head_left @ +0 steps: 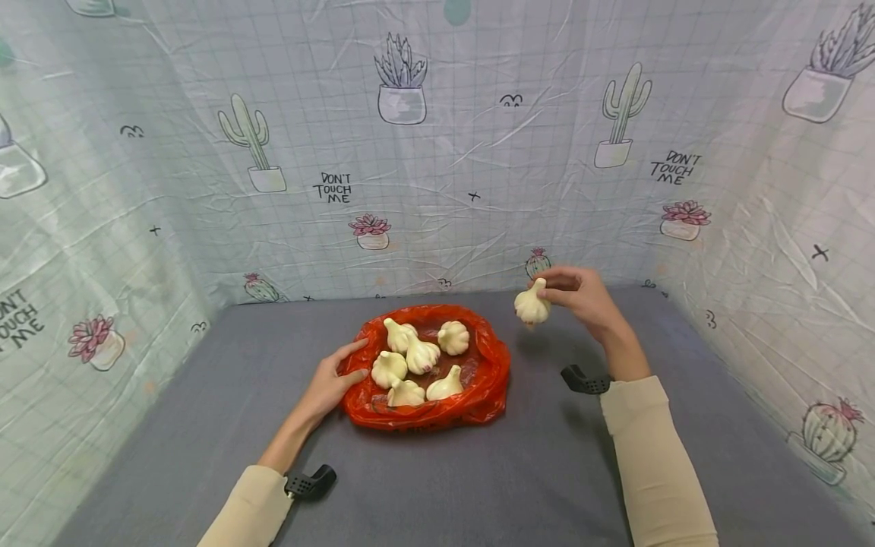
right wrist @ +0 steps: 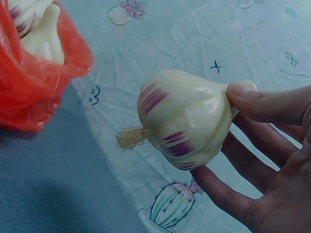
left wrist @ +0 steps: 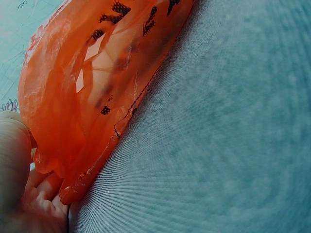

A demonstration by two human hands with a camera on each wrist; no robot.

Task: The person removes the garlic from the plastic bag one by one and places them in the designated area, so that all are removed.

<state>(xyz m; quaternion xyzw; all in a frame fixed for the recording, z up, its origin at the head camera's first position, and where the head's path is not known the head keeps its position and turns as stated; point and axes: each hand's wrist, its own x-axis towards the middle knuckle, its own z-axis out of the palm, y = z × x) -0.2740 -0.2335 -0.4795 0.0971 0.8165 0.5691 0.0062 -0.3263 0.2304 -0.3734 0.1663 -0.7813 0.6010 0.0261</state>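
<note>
Six garlic bulbs (head_left: 421,355) are sitting in the red bag (head_left: 425,418), its near rim partly hiding two. The right hand (head_left: 581,295) is pinching another bulb (head_left: 530,307) at its two o'clock; at nine, the bag is obscuring whether the left hand (head_left: 326,386) is gripping.

1. Right hand (right wrist: 284,191), right edge of frame: thumb pressed on the neck of a glossy garlic bulb (right wrist: 187,119), centre.
2. Bulb cream, purple-streaked; neck points right, tuft of straw-coloured roots (right wrist: 131,138) left.
3. Upper left: red plastic bag (right wrist: 73,53), two garlic bulbs (right wrist: 46,39) visible inside.
4. Lower left: blue-grey tabletop (right wrist: 97,189).
5. Background: patterned sheet (right wrist: 170,46); printed cactus (right wrist: 171,205) bottom centre.
</note>
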